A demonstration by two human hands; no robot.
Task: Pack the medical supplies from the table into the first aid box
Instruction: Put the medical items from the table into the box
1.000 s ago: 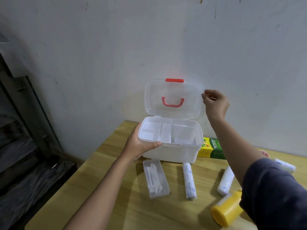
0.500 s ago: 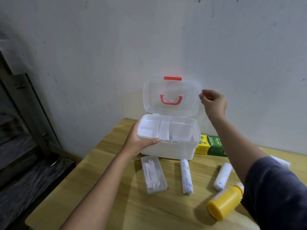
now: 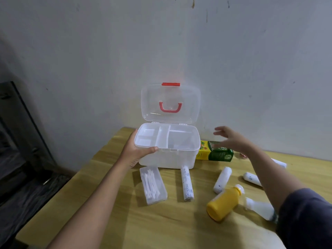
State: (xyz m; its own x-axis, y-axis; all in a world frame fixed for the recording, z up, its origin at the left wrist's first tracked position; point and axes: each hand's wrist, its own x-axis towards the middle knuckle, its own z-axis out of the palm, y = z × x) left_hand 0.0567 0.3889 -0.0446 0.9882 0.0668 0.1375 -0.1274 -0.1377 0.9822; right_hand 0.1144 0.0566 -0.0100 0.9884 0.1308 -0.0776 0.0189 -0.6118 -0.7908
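Observation:
The white first aid box (image 3: pixel 168 159) stands open at the back of the wooden table (image 3: pixel 161 227), its clear lid (image 3: pixel 170 103) with a red handle leaning against the wall. A divided tray lies inside. My left hand (image 3: pixel 136 151) grips the box's front left corner. My right hand (image 3: pixel 231 139) hovers open and blurred above a green and yellow carton (image 3: pixel 213 153), right of the box. In front lie a clear case of cotton swabs (image 3: pixel 152 186), a bandage roll (image 3: pixel 186 184), a second roll (image 3: pixel 222 179), a yellow bottle (image 3: pixel 222 205) and a white bottle (image 3: pixel 260 209).
More bandage rolls (image 3: pixel 251 178) lie partly behind my right arm, near a small red-patterned item (image 3: pixel 243 156). The wall rises right behind the box. The table's left edge drops to a dark floor and dark panel (image 3: pixel 21 141).
My right hand has let go of the lid's right edge and dropped down to the right, over the carton. The lid stays up. My left hand keeps its hold on the box.

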